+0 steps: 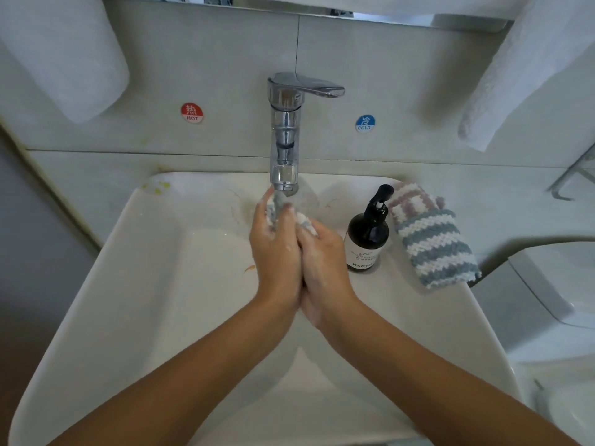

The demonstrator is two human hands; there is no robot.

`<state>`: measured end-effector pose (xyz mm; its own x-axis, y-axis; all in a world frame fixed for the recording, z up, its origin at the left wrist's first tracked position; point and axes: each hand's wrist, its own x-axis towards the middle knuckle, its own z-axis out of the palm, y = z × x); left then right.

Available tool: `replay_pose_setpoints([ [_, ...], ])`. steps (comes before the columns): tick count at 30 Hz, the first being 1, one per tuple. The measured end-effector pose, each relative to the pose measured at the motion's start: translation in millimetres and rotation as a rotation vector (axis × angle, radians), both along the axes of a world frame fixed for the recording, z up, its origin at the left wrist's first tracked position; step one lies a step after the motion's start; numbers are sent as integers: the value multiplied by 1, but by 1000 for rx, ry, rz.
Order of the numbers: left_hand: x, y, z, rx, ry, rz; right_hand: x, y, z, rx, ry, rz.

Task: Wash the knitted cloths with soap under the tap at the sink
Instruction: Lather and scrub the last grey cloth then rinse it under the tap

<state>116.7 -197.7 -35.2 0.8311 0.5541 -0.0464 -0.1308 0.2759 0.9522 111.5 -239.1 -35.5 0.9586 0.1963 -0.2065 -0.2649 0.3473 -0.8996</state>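
Head view: both forearms reach over the white ceramic sink and meet at its centre, directly below the spout of the chrome single-lever tap. The left hand and the right hand are pressed together palm to palm, heels touching, with soap foam on the skin. A small wet knitted cloth in grey and white is sandwiched between them; only its top edge shows, bunched above the fingertips of both hands and just under the spout. The fingers of each hand curl round the cloth, the left fingertips highest, nearly touching the spout. Whether water is running cannot be told. On the right rim of the sink, just beside the right hand, stands a dark brown pump bottle of soap with a white label, upright. Touching the bottle's far side lies a second knitted cloth with grey-blue and white stripes and a pink-and-white end, dry-looking, resting on the rim and apart from both hands. On the tiled wall behind, a round red HOT sticker sits left of the tap and a round blue COLD sticker right of it. White towels hang at the upper corners.
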Motion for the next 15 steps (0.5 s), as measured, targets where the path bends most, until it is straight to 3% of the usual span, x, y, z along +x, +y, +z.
replay_pose_setpoints([
  [4, 10, 26, 2, -24, 78, 125, -10, 8, 0, -175, -31, 32],
  [11, -16, -3, 5, 77, 24, 6, -2, 2, 11, -211, -163, -114],
  [15, -34, -27, 9, 36, 18, -84, 15, -10, 15, -195, -108, -115],
])
